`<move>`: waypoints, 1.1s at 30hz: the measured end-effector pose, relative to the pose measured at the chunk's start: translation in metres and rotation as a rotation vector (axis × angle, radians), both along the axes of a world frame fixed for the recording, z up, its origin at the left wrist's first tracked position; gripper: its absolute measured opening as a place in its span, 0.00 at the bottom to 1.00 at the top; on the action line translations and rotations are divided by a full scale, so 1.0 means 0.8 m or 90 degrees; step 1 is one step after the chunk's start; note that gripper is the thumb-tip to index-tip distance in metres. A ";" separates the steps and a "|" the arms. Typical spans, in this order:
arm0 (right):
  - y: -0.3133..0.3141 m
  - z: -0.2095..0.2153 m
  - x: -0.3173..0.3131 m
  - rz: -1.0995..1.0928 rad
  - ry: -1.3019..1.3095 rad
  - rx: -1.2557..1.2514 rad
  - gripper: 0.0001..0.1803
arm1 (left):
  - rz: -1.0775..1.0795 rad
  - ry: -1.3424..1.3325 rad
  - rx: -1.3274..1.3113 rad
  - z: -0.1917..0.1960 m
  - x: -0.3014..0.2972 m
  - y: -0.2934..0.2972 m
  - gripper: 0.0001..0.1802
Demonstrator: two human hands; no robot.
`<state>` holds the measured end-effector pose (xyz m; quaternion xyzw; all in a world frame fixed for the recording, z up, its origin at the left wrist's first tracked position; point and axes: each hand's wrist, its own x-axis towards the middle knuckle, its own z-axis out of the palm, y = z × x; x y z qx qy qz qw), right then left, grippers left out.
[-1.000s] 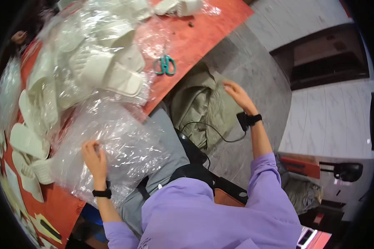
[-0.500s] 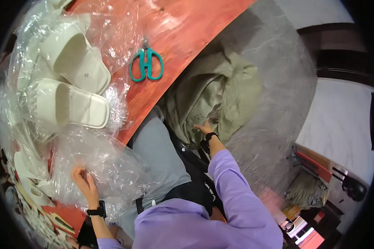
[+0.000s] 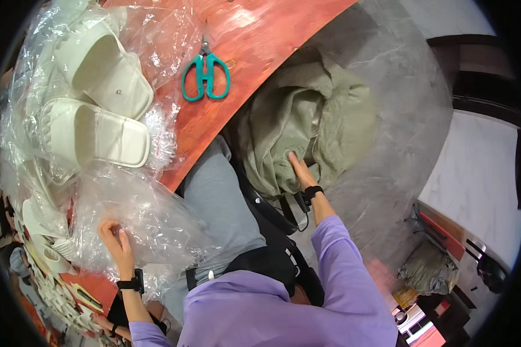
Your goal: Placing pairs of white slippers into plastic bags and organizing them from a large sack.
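Note:
My left hand [image 3: 116, 246] rests against a crumpled clear plastic bag [image 3: 142, 214] at the table's near edge, its fingers bent and the thumb apart from them. My right hand [image 3: 301, 172] reaches down into an olive-green sack [image 3: 281, 124], with fingers stretched against the cloth and nothing visible in them. On the table, beyond my left hand, a white open-toe slipper [image 3: 121, 143] lies beside another white slipper [image 3: 118, 87], both on or among clear plastic. Teal-handled scissors [image 3: 209, 75] lie to their right, blades pointing away.
The red table [image 3: 260, 43] has a slanting right edge beside the sack. More white slippers [image 3: 55, 254] lie at the left. Another person's hand [image 3: 103, 322] shows at lower left. A filled sack [image 3: 428, 269] stands on the floor at right.
My right hand has moved slightly right and is pressed to the sack, whose opening has folded over more. My left hand has stayed by the plastic bag. The view has shifted a little.

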<state>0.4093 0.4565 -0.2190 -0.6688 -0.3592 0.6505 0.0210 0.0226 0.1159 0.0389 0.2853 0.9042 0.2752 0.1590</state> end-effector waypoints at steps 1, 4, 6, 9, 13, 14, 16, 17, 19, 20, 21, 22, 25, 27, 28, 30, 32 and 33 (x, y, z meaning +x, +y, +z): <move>0.018 -0.028 0.063 0.152 -0.109 0.078 0.44 | -0.025 -0.013 0.028 -0.015 0.004 0.021 0.12; 0.015 0.042 0.046 0.705 -0.210 0.000 0.33 | -0.024 0.025 0.037 -0.006 -0.002 0.001 0.11; 0.013 0.066 0.101 0.522 -0.328 0.270 0.21 | -0.039 0.019 0.079 -0.010 -0.002 0.011 0.11; 0.038 0.161 0.110 0.162 -0.434 0.549 0.17 | -0.039 0.041 0.063 0.001 -0.001 -0.001 0.11; 0.097 0.295 0.115 -0.022 -0.337 0.726 0.18 | -0.053 0.081 0.089 -0.007 -0.001 -0.005 0.12; 0.102 0.320 0.106 -0.131 -0.221 0.748 0.18 | -0.064 0.113 0.087 -0.008 0.001 -0.004 0.13; 0.109 0.356 0.096 -0.231 -0.091 0.775 0.18 | -0.063 0.101 0.105 -0.008 0.002 -0.003 0.13; 0.109 0.370 0.093 -0.316 -0.031 0.807 0.18 | -0.067 0.088 0.110 -0.007 0.002 -0.002 0.13; 0.119 0.389 0.108 -0.375 0.023 0.885 0.17 | -0.062 0.093 0.123 -0.003 0.002 -0.001 0.13; 0.121 0.408 0.108 -0.374 0.002 0.888 0.15 | -0.062 0.097 0.116 0.000 0.002 -0.007 0.13; 0.124 0.426 0.107 -0.371 -0.018 0.889 0.14 | -0.039 0.103 0.118 0.000 0.000 -0.012 0.13; 0.133 0.441 0.125 -0.339 -0.097 0.938 0.13 | -0.055 0.118 0.112 -0.001 -0.003 -0.013 0.13; 0.175 0.483 0.203 -0.315 0.040 0.981 0.09 | -0.053 0.151 0.112 -0.010 -0.004 -0.013 0.12; 0.153 0.552 0.171 -0.125 -0.294 1.145 0.09 | -0.063 0.172 0.102 -0.006 -0.010 -0.011 0.13; 0.139 0.583 0.154 -0.150 -0.262 1.114 0.10 | -0.063 0.171 0.084 -0.003 -0.008 -0.008 0.13; 0.156 0.650 0.188 -0.315 0.071 1.037 0.11 | -0.070 0.187 0.101 -0.002 -0.010 -0.010 0.13; 0.140 0.708 0.173 -0.150 0.068 1.221 0.15 | -0.052 0.186 0.098 -0.004 -0.012 -0.017 0.13; 0.140 0.742 0.171 -0.081 -0.002 1.304 0.19 | -0.062 0.177 0.108 -0.004 -0.012 -0.021 0.14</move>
